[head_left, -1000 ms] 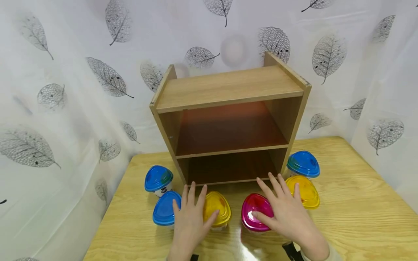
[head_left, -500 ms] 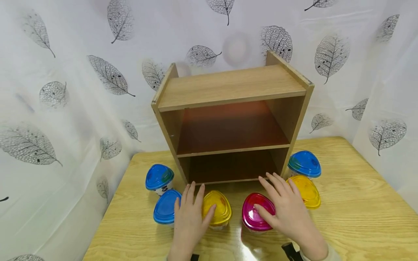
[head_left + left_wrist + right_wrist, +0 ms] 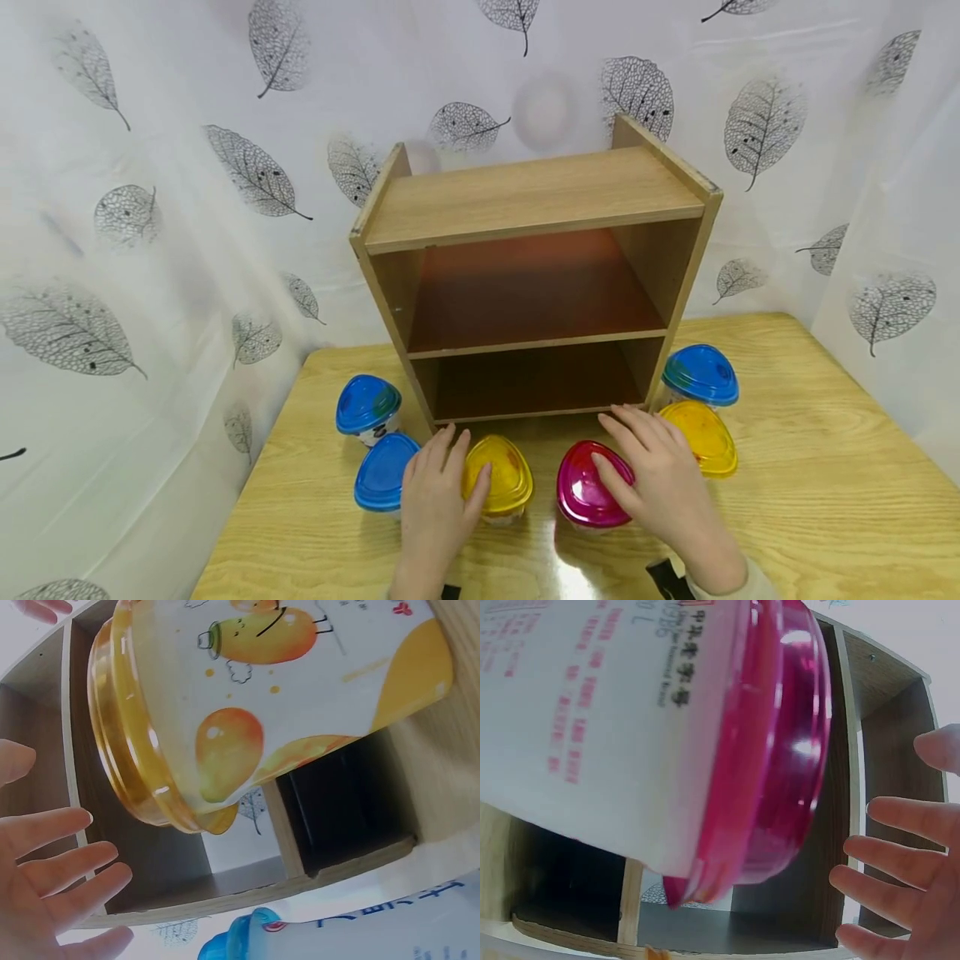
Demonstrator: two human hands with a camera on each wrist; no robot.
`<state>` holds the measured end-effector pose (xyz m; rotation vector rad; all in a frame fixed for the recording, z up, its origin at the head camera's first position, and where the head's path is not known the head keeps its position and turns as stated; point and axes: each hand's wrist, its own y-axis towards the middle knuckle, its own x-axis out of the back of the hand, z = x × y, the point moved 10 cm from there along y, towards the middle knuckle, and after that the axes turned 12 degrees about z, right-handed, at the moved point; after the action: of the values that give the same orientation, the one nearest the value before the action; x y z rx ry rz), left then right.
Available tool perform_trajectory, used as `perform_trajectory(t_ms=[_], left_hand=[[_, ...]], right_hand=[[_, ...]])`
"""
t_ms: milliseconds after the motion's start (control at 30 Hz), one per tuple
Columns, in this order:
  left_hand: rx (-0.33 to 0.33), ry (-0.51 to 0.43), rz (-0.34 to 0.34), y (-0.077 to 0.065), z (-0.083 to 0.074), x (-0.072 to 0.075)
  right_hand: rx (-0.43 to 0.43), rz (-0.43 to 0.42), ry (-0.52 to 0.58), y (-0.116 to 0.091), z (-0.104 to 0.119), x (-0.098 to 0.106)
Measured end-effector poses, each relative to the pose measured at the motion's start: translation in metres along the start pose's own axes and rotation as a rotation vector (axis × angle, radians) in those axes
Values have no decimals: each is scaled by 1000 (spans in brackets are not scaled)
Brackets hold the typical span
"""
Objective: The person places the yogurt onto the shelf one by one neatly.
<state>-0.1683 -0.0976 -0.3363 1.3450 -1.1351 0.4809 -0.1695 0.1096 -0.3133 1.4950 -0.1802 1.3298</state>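
Observation:
My left hand [image 3: 438,500] hovers between a blue-lidded tub [image 3: 382,475] and a yellow-lidded tub [image 3: 506,479], fingers spread and loosely bent, thumb over the yellow lid's edge. In the left wrist view the mango-printed yellow-lidded tub [image 3: 255,690] has a gap to the left hand [image 3: 60,877]. Over the right side of a pink-lidded tub [image 3: 585,492] is my right hand [image 3: 667,479], its thumb overlapping the lid in the head view. The right wrist view has that pink-lidded tub [image 3: 780,750] apart from the relaxed fingers of the right hand [image 3: 907,877].
Behind the tubs stands a wooden shelf unit [image 3: 532,200] with two compartments. Another blue-lidded tub [image 3: 367,404] sits by its left foot. At its right are a blue-lidded tub [image 3: 701,375] and a yellow-lidded tub [image 3: 705,437]. Leaf-patterned sheeting [image 3: 172,292] surrounds the wooden table [image 3: 825,483].
Both hands' fingers have bent and drawn in a little from a wider spread. The tubs and shelf unit have kept their places; the head view has shifted slightly.

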Motion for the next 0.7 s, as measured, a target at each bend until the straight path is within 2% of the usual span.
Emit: perform_trajectory(t_ms=[300,700], left_hand=[[-7,-13,-24,-4,-1,-4],[2,-2,-30,-2,4,-2]], right_hand=[[-12,-23,-13,-5,-3,-4],[-20,-27,-10,-6,-5,-8]])
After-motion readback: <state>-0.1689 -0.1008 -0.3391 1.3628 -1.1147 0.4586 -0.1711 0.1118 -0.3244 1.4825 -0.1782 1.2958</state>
